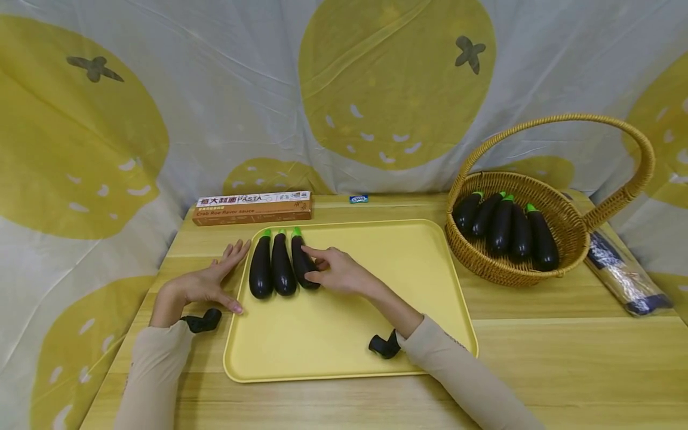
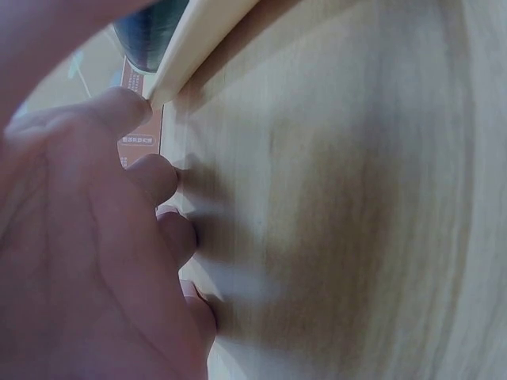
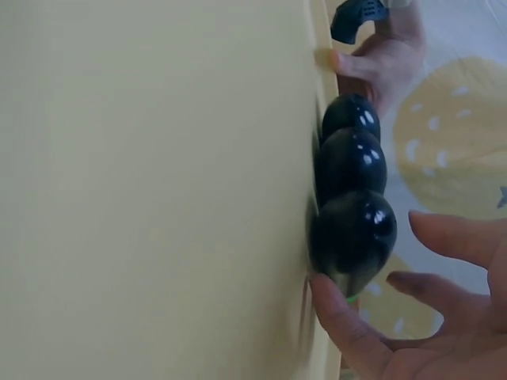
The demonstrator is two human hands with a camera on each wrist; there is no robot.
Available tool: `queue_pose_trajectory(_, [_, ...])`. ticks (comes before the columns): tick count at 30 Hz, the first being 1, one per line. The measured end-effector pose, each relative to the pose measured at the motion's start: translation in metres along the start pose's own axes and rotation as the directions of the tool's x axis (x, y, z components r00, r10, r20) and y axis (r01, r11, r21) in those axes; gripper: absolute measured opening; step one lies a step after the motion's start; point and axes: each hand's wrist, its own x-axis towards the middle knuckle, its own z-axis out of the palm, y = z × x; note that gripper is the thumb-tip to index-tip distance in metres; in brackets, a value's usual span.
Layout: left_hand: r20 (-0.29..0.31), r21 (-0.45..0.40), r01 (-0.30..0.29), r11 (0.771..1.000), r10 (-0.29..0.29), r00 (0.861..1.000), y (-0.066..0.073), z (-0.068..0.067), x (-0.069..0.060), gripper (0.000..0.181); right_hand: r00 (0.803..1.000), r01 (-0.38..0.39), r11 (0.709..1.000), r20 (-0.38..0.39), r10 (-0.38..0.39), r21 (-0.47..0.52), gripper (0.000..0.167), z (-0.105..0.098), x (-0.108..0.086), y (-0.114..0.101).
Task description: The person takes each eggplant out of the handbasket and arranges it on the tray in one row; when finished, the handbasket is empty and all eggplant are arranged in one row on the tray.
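Three dark purple eggplants with green stems lie side by side at the left of a yellow tray (image 1: 349, 358). My right hand (image 1: 341, 272) is at the rightmost eggplant (image 1: 301, 260). In the right wrist view a fingertip touches that eggplant low on its side, while the thumb stands apart from it. The middle eggplant (image 1: 283, 269) and the left eggplant (image 1: 261, 269) lie close beside it. My left hand (image 1: 206, 283) rests with spread fingers at the tray's left rim, holding nothing; in the left wrist view its fingertips touch the wooden table.
A wicker basket (image 1: 516, 278) with a tall handle and several eggplants stands to the right. A pasta box (image 1: 252, 209) lies behind the tray, and a small blue packet (image 1: 358, 199) is near the back edge. A clear-wrapped package (image 1: 623, 275) lies beside the basket.
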Motion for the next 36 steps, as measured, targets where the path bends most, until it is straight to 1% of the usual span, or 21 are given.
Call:
queue_pose_trajectory(3, [0.0, 0.004, 0.002, 1.0, -0.002, 1.0, 0.0, 0.0, 0.0, 0.146, 1.0, -0.004, 1.0, 0.0, 0.004, -0.005, 0.065, -0.011, -0.009, 0.003])
queue_pose_trajectory(7, [0.0, 0.009, 0.0, 1.0, 0.0, 1.0, 0.0, 0.0, 0.0, 0.145, 0.999, 0.031, 0.999, -0.007, -0.031, -0.009, 0.064, -0.035, -0.03, 0.008])
queue_pose_trajectory(12, [-0.002, 0.01, 0.003, 1.0, -0.003, 1.0, 0.0, 0.0, 0.0, 0.146, 0.996, 0.083, 0.996, -0.028, -0.084, -0.016, 0.062, -0.077, -0.07, 0.012])
queue_pose_trajectory(14, [-0.004, 0.009, 0.004, 1.0, -0.004, 1.0, 0.0, 0.0, 0.0, 0.146, 0.995, 0.082, 0.996, -0.049, -0.084, -0.037, 0.061, -0.095, -0.089, 0.014])
queue_pose_trajectory(16, [-0.005, 0.009, 0.001, 1.0, -0.001, 1.0, -0.001, 0.0, 0.0, 0.146, 0.993, 0.07, 0.995, -0.091, -0.077, -0.077, 0.061, -0.112, -0.108, 0.018])
queue_pose_trajectory(18, [-0.005, 0.006, -0.001, 1.0, 0.001, 1.0, -0.001, 0.0, 0.0, 0.145, 0.989, 0.046, 0.993, -0.135, -0.061, -0.109, 0.06, -0.128, -0.126, 0.024])
queue_pose_trajectory(21, [-0.002, 0.006, -0.002, 1.0, 0.002, 1.0, 0.0, 0.0, 0.0, 0.145, 0.978, 0.001, 0.989, -0.207, -0.032, -0.149, 0.057, -0.151, -0.153, 0.033])
queue_pose_trajectory(26, [0.002, 0.009, 0.004, 1.0, -0.004, 1.0, -0.001, 0.0, -0.001, 0.144, 0.956, -0.084, 0.982, -0.293, 0.031, -0.171, 0.058, -0.182, -0.186, 0.053])
queue_pose_trajectory(29, [0.001, -0.004, 0.0, 1.0, 0.0, 1.0, -0.001, 0.0, -0.001, 0.143, 0.936, -0.133, 0.979, -0.344, 0.072, -0.157, 0.06, -0.199, -0.199, 0.07])
queue_pose_trajectory(31, [0.001, -0.008, -0.003, 1.0, 0.003, 1.0, -0.001, 0.0, -0.001, 0.143, 0.922, -0.178, 0.973, -0.371, 0.112, -0.147, 0.062, -0.209, -0.206, 0.081])
queue_pose_trajectory(36, [-0.002, -0.006, -0.005, 1.0, 0.005, 1.0, -0.001, 0.0, 0.0, 0.143, 0.879, -0.301, 0.944, -0.422, 0.221, -0.133, 0.07, -0.226, -0.215, 0.107])
